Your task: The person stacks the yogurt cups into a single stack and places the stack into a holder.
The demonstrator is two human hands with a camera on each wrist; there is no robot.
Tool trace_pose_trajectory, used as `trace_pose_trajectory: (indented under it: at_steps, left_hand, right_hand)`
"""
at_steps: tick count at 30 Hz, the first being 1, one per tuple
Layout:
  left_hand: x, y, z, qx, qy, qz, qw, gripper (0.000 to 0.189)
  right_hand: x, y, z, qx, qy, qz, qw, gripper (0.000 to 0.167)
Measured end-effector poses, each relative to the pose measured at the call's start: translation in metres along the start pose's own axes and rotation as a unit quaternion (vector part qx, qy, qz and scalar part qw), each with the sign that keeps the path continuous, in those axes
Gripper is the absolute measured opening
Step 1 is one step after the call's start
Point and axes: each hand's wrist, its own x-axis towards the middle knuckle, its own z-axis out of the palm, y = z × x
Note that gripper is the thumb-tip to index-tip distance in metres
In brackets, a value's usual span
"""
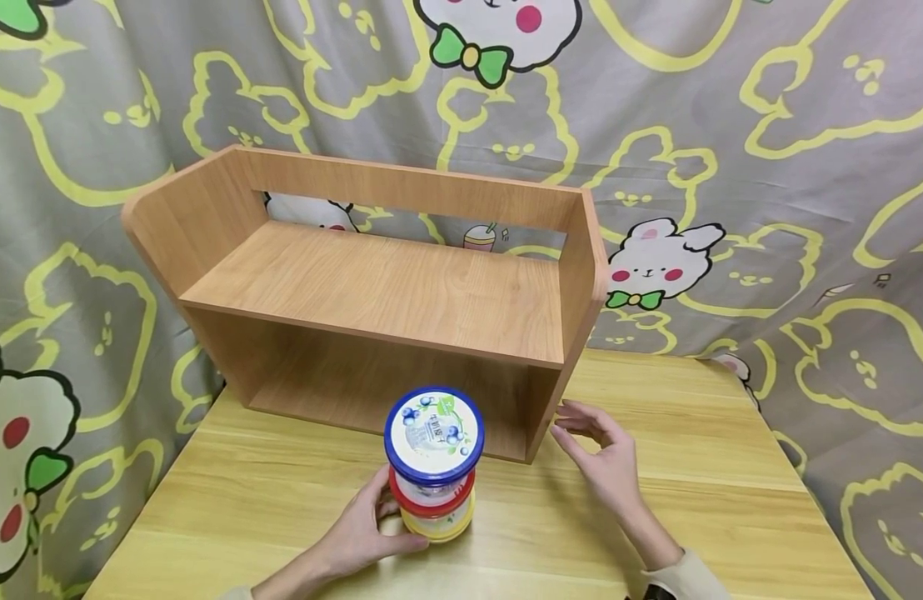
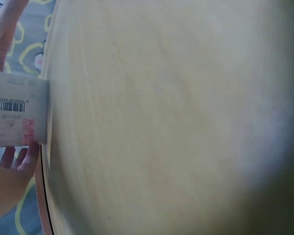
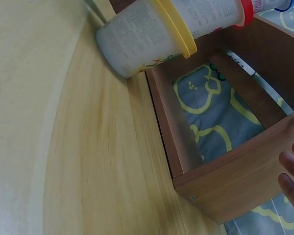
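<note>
Left hand (image 1: 356,533), half-curled, apparently holding tubs (image 1: 435,462)

three tubs (image 1: 434,467), lidded blue over red over yellow, stand stacked on the table (image 1: 731,500).

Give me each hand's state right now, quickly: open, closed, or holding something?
Left hand: holding the stack of white round tubs with blue, red and yellow lids.
Right hand: open, holding nothing, beside the brown wooden shelf.
</note>
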Motion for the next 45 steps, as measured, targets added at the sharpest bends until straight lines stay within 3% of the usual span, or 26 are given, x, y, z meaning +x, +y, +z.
trace_pose_trajectory:
  at_steps: [31, 45]
  left_hand:
    - [0.005, -0.001, 0.001, -0.019, -0.007, -0.022, 0.9996, 0.093]
    - [0.005, -0.002, 0.001, -0.031, 0.002, -0.002, 0.9995, 0.088]
  right_hand:
    - [0.005, 0.005, 0.015, -0.009, 0.011, 0.033, 0.9994, 0.040]
    - [0.005, 0.004, 0.015, -0.008, 0.010, 0.035, 0.9993, 0.040]
